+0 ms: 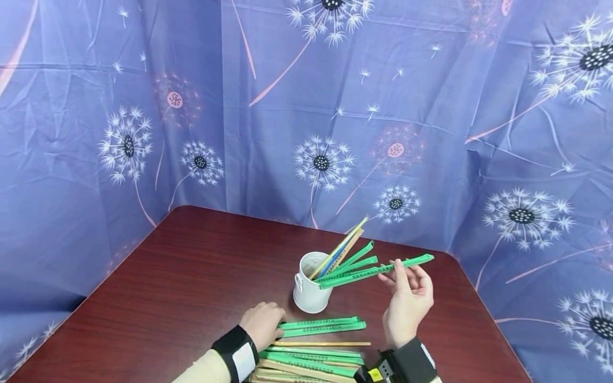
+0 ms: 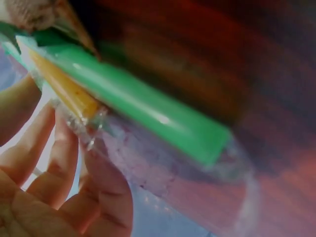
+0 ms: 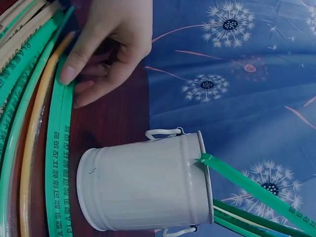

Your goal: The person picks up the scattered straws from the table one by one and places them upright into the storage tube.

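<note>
My right hand (image 1: 409,303) pinches a green-wrapped straw (image 1: 369,273) between thumb and fingers. The straw's lower end meets the rim of a small white metal bucket (image 3: 143,185), in which several green, yellow, blue and tan straws (image 1: 342,255) lean to the right. At the left ends of two green-wrapped straws (image 1: 321,327) on the table is my left hand (image 1: 261,325). In the right wrist view, the thumb and forefinger of the left hand (image 3: 111,49) hold those ends. Blurred in the left wrist view are a green straw (image 2: 148,103) and a yellow one (image 2: 66,89).
A yellow straw (image 1: 321,343) and a heap of green- and paper-wrapped straws (image 1: 306,364) lie at the front of the dark red wooden table (image 1: 191,276). Behind the table hangs a blue curtain (image 1: 268,159) with dandelion prints.
</note>
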{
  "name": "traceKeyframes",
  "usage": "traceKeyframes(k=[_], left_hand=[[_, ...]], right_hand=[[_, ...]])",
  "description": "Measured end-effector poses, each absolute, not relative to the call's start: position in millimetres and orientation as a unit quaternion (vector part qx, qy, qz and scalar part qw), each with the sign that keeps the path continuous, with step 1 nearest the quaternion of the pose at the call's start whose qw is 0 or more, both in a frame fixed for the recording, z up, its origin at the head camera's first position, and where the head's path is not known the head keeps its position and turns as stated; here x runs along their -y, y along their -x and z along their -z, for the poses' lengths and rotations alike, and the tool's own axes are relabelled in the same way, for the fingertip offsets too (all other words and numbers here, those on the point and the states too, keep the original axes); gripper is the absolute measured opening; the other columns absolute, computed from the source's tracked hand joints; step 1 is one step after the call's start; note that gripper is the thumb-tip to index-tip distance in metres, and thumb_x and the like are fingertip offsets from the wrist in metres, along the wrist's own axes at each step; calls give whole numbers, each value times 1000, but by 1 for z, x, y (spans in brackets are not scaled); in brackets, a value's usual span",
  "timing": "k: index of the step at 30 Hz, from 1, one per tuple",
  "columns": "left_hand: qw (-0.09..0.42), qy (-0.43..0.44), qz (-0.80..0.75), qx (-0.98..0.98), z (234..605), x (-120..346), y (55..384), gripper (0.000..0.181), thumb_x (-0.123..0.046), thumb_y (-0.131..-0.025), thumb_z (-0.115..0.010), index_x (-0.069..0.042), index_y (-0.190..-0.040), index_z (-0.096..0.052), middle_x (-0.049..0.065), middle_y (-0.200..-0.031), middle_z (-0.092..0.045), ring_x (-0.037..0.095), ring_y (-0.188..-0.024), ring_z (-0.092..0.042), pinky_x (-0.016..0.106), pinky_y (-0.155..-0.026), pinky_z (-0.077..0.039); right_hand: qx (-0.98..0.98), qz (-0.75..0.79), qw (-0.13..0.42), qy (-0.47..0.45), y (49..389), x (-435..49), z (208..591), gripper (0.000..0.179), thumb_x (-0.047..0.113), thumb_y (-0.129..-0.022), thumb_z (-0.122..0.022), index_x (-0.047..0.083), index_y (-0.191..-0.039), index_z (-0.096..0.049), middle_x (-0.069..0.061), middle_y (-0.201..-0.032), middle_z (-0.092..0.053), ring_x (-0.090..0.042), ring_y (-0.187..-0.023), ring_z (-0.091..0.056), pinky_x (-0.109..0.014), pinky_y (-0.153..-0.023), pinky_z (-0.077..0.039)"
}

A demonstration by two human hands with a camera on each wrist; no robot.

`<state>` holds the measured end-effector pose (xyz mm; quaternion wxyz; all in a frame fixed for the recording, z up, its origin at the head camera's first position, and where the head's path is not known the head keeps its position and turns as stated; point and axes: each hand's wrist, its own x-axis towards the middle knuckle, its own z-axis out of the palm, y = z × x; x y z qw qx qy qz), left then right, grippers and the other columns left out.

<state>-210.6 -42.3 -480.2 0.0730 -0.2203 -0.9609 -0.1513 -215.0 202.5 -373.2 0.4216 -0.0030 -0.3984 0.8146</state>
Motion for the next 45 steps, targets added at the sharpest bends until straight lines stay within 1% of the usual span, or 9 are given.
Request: traceKeyframes(k=[5,11,15,21,25,29,32,37,45], left_hand=[[67,232,161,957,478,44,210,13,-20,-72,-82,-13,-83,-77,1,-78,-65,23,-74,-63,40,-62,-54],[68,227,177,955,473,45,209,12,-17,-71,-82,-16,-75,-70,-3,-74,-60,17,-72,-60,37,-60,-52],[65,223,189,954,473,44,209,15,-17,-73,-80,-18,-75,-66,-6,-73,-58,12,-69,-57,36,-57,-50],[68,222,213,949,471,44,210,14,-18,-77,-80,-19,-79,-66,-9,-74,-57,10,-70,-54,33,-56,-47],[69,215,220,949,466,43,209,9,-19,-78,-79,-19,-84,-72,-9,-78,-60,14,-75,-57,36,-59,-50],[71,211,227,948,463,43,209,8,-20,-79,-78,-19,-87,-76,-8,-81,-62,15,-78,-59,37,-61,-52],[77,212,234,946,462,44,209,9,-20,-79,-78,-19,-88,-77,-8,-82,-62,15,-79,-59,37,-61,-52],[100,217,248,939,462,44,209,9,-19,-79,-78,-19,-87,-76,-7,-83,-64,15,-79,-58,37,-61,-51],[164,197,257,932,461,45,210,8,-18,-79,-78,-18,-86,-75,-7,-85,-66,16,-80,-59,35,-60,-52]], right_hand=[[373,-820,434,7,216,-207,371,27,-3,-81,-74,-6,-99,-53,-12,-76,-66,-20,-58,-69,-32,-53,-58],[399,-810,429,-24,220,-208,376,19,-8,-83,-71,-5,-94,-56,-12,-76,-69,-20,-64,-71,-33,-56,-59],[484,-786,384,12,223,-203,386,16,-4,-83,-72,-2,-89,-58,-6,-74,-69,-17,-64,-71,-32,-61,-60],[614,-729,291,85,231,-195,402,25,11,-83,-77,-3,-89,-56,-2,-73,-70,-11,-65,-71,-30,-69,-60],[693,-665,258,105,235,-190,411,30,22,-83,-78,-2,-89,-59,-2,-73,-73,-7,-65,-70,-23,-69,-57],[737,-624,237,107,238,-186,418,33,29,-83,-77,0,-87,-63,-8,-76,-75,-8,-69,-70,-21,-68,-54],[762,-595,232,107,237,-186,419,37,36,-83,-76,1,-88,-65,-10,-79,-73,-10,-74,-68,-25,-73,-51],[791,-554,237,103,230,-192,418,46,47,-81,-75,3,-92,-70,-4,-81,-70,-13,-79,-59,-36,-78,-45],[764,-590,246,90,219,-196,421,45,46,-80,-76,2,-91,-73,-9,-82,-75,-15,-75,-69,-27,-72,-52]])
